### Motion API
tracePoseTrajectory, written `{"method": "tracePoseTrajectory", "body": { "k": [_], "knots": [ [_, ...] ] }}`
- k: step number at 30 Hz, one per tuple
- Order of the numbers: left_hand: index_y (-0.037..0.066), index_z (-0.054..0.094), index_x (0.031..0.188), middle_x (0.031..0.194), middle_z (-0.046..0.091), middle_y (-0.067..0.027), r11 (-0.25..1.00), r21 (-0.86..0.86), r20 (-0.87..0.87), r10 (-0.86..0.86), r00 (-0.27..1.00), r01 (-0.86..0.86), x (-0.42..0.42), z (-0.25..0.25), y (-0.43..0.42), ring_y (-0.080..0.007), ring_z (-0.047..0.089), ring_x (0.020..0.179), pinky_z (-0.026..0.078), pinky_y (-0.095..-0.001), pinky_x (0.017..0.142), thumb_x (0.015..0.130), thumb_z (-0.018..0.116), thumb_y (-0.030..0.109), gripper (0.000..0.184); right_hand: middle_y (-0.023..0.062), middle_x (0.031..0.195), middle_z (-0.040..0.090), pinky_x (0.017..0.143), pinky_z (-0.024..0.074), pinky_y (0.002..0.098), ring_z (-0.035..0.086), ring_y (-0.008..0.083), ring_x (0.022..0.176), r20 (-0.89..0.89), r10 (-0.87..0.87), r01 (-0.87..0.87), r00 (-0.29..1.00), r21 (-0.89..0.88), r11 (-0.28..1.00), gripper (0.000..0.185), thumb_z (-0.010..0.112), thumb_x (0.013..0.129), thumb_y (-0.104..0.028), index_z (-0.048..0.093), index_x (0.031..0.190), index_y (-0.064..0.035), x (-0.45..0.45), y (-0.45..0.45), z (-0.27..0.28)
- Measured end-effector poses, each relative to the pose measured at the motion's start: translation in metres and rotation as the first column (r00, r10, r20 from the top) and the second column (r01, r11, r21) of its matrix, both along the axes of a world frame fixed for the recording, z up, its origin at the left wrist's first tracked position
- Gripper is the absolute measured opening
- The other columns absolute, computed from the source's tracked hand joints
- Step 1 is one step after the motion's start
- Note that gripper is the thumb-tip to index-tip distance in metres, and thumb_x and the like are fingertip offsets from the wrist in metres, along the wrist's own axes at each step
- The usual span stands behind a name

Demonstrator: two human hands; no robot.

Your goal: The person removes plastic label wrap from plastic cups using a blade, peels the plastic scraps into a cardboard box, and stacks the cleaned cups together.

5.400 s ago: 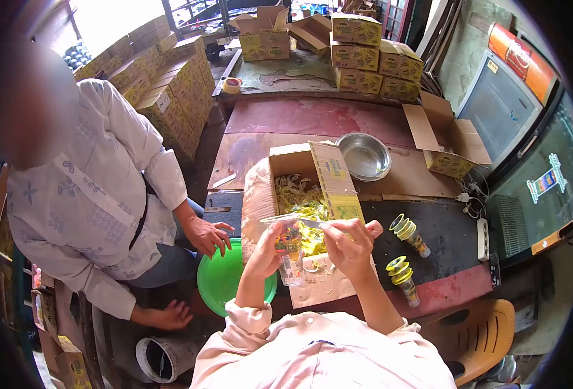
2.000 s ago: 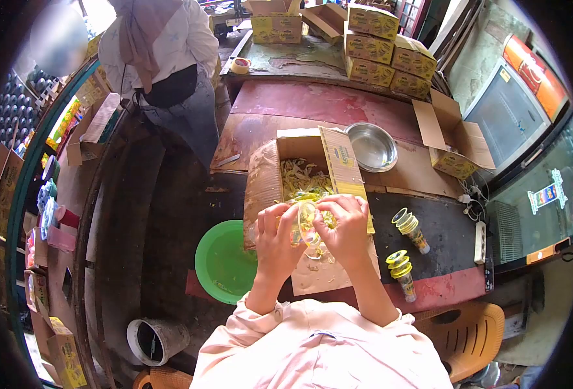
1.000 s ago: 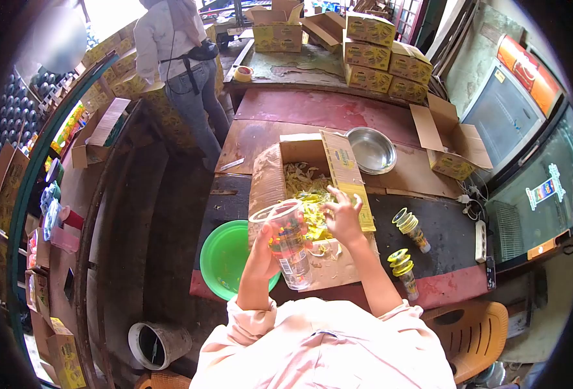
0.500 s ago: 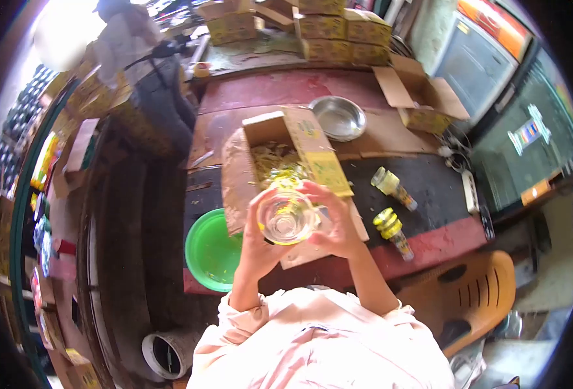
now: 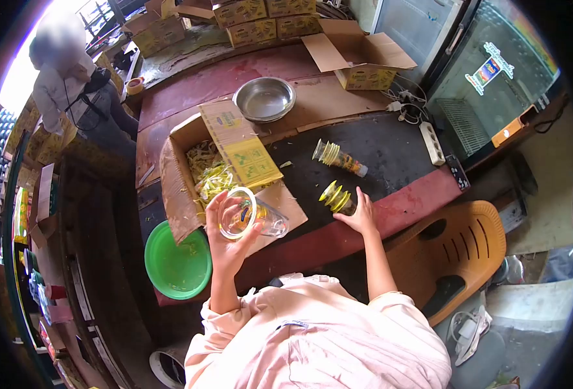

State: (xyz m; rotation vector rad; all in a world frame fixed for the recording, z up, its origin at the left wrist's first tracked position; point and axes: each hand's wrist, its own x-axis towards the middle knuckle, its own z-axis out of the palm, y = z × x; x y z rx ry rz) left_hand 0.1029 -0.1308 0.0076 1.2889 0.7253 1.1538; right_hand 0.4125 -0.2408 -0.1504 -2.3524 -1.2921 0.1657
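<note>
On the near left side of the worktop, your left hand holds a clear plastic cup, its fingers and thumb curled around the body near the rim. The cup is tipped well over, its open mouth toward your left and its base toward your right.

Your right hand is at the yellow-rimmed cup stack, with thumb and fingers apart around its lower end; you cannot tell from this view whether they grip it. Just beyond lies the pale-rimmed cup stack, on its side on the dark surface.

Past your left hand sits the cardboard box, tilted in your view, with yellow strips and paler shreds inside and a printed flap folded out to the right. The green basin is near its front left corner, and the metal bowl stands beyond the flap. Farther back is an open carton, with a white power strip nearer you on the right. An orange chair stands at the near right edge, and another person is at the far left, well apart from your hands.
</note>
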Motion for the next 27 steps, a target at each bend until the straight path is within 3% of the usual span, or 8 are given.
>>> {"method": "tracePoseTrajectory", "body": {
  "k": [4,5,10,16,19,21,26,27],
  "knots": [
    [0.006,0.035,0.126,0.115,0.045,-0.0091,0.996,0.020,-0.109,0.091,0.990,-0.089,0.026,0.006,-0.010,-0.0176,0.050,0.104,0.046,-0.0295,0.085,0.065,0.075,0.002,0.073,0.0186,0.122,0.046,0.092,0.0402,0.0423,0.045,0.0350,0.113,-0.112,0.043,-0.015,0.993,0.243,0.970,0.080,0.074,0.062,-0.029,0.037,0.129,-0.0048,0.045,0.039,-0.011],
    [0.006,0.035,0.127,0.113,0.045,-0.0073,0.994,-0.029,-0.132,0.103,0.986,-0.108,0.032,0.008,-0.014,-0.0164,0.049,0.104,0.046,-0.0272,0.084,0.065,0.075,0.001,0.073,0.0164,0.123,0.045,0.093,0.0399,0.0412,0.044,0.0336,0.115,-0.040,0.035,-0.027,0.999,0.200,0.979,0.079,0.072,0.061,-0.022,0.036,0.129,-0.0059,0.056,0.051,-0.011],
    [0.003,0.034,0.128,0.112,0.045,-0.0087,0.976,0.022,-0.158,0.218,0.963,-0.217,0.045,-0.003,-0.035,-0.0177,0.051,0.104,0.046,-0.0290,0.087,0.069,0.070,0.006,0.069,0.0106,0.129,0.040,0.097,0.0349,0.0439,0.038,0.0276,0.122,0.019,0.140,-0.137,0.990,-0.135,0.981,0.093,0.078,0.057,-0.024,0.029,0.135,-0.0100,0.089,0.119,-0.010],
    [0.003,0.034,0.130,0.113,0.046,-0.0078,0.930,-0.033,-0.244,0.349,0.905,-0.367,0.052,0.001,-0.043,-0.0171,0.048,0.106,0.039,-0.0295,0.093,0.075,0.066,0.009,0.064,0.0104,0.126,0.043,0.094,0.0374,0.0440,0.046,0.0277,0.116,-0.018,0.212,-0.209,0.977,-0.269,0.940,0.097,0.081,0.055,-0.029,0.027,0.134,-0.0132,0.089,0.168,-0.027],
    [0.002,0.034,0.130,0.111,0.046,-0.0085,0.927,0.034,-0.200,0.373,0.906,-0.374,0.064,0.008,-0.027,-0.0168,0.049,0.101,0.043,-0.0290,0.085,0.077,0.067,0.009,0.063,0.0131,0.121,0.047,0.093,0.0401,0.0418,0.049,0.0307,0.111,-0.139,0.315,-0.298,0.939,0.126,0.946,0.081,0.079,0.057,-0.017,0.036,0.126,-0.0094,0.081,0.159,-0.007],
    [0.002,0.031,0.132,0.110,0.046,-0.0090,0.924,0.068,-0.186,0.382,0.905,-0.376,0.077,0.008,-0.007,-0.0172,0.050,0.098,0.046,-0.0286,0.079,0.076,0.069,0.011,0.068,0.0157,0.117,0.048,0.093,0.0404,0.0401,0.049,0.0341,0.108,-0.084,0.470,-0.381,0.879,0.471,0.796,0.072,0.076,0.058,-0.010,0.040,0.120,-0.0043,0.075,0.147,0.018],
    [0.000,0.034,0.128,0.110,0.044,-0.0096,0.921,0.261,-0.293,0.360,0.886,-0.288,0.149,0.037,0.030,-0.0178,0.050,0.095,0.047,-0.0278,0.075,0.074,0.072,0.012,0.067,0.0178,0.117,0.047,0.090,0.0419,0.0405,0.048,0.0363,0.109,-0.095,0.570,-0.412,0.816,0.597,0.689,0.073,0.076,0.060,-0.010,0.038,0.122,-0.0016,0.051,0.108,0.080],
    [0.001,0.035,0.125,0.107,0.044,-0.0098,0.901,0.382,-0.371,0.354,0.858,-0.206,0.162,0.025,0.038,-0.0177,0.051,0.093,0.047,-0.0285,0.073,0.071,0.073,0.010,0.067,0.0181,0.117,0.047,0.090,0.0418,0.0408,0.049,0.0356,0.108,-0.076,0.572,-0.404,0.817,0.632,0.662,0.074,0.076,0.061,-0.012,0.038,0.123,-0.0020,0.045,0.101,0.091]
  ]
}}
